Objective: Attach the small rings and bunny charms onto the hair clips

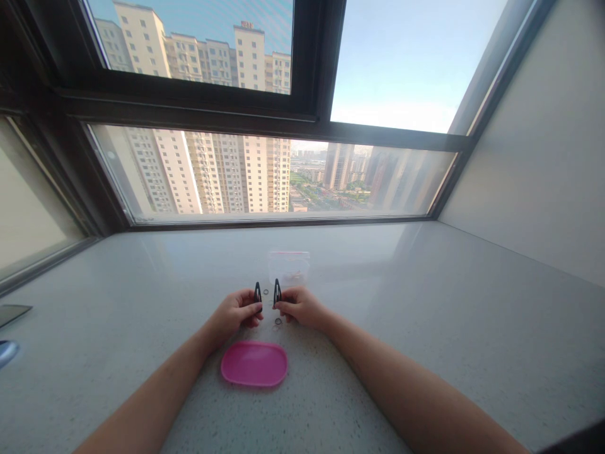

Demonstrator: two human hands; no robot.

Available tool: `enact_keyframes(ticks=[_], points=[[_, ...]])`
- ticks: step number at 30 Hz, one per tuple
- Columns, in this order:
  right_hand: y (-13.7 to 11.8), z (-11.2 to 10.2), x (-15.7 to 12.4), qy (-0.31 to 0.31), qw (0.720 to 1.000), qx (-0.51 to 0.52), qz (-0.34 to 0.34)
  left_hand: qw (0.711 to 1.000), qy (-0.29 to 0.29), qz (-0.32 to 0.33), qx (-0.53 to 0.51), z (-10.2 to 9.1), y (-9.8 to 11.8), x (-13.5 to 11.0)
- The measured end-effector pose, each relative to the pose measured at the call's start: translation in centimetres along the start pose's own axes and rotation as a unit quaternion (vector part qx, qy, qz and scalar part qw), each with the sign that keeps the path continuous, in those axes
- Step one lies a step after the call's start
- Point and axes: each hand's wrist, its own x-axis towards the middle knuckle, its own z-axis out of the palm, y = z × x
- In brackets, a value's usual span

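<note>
Between thumb and fingers, my left hand (243, 309) pinches a black snap hair clip (258, 295), its narrow end pointing up. A second black hair clip (277, 292) stands upright in the pinch of my right hand (297, 306). The two clips are held apart, side by side. On the sill, a small ring (266, 292) lies between the hands, and another dark ring (278, 321) is just below my right fingers. A pink oval tray (254, 364) sits nearer to me, in front of my left hand.
Behind the hands lies a clear zip bag (289, 265) with small items inside. At the left edge are a flat dark object (14, 313) and a blue rounded object (7, 352), both cut off. A window (283, 217) borders the speckled white sill (142, 271).
</note>
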Motion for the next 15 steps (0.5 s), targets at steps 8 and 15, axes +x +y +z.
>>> enact_keyframes(ticks=[8, 15], points=[[0.12, -0.03, 0.05, 0.000, 1.000, 0.001, -0.001, 1.000, 0.002, -0.001, 0.002, 0.08, 0.08, 0.00], [0.05, -0.03, 0.05, -0.002, 1.000, -0.006, -0.002, 1.000, 0.004, 0.000, -0.003, 0.13, 0.22, -0.07]])
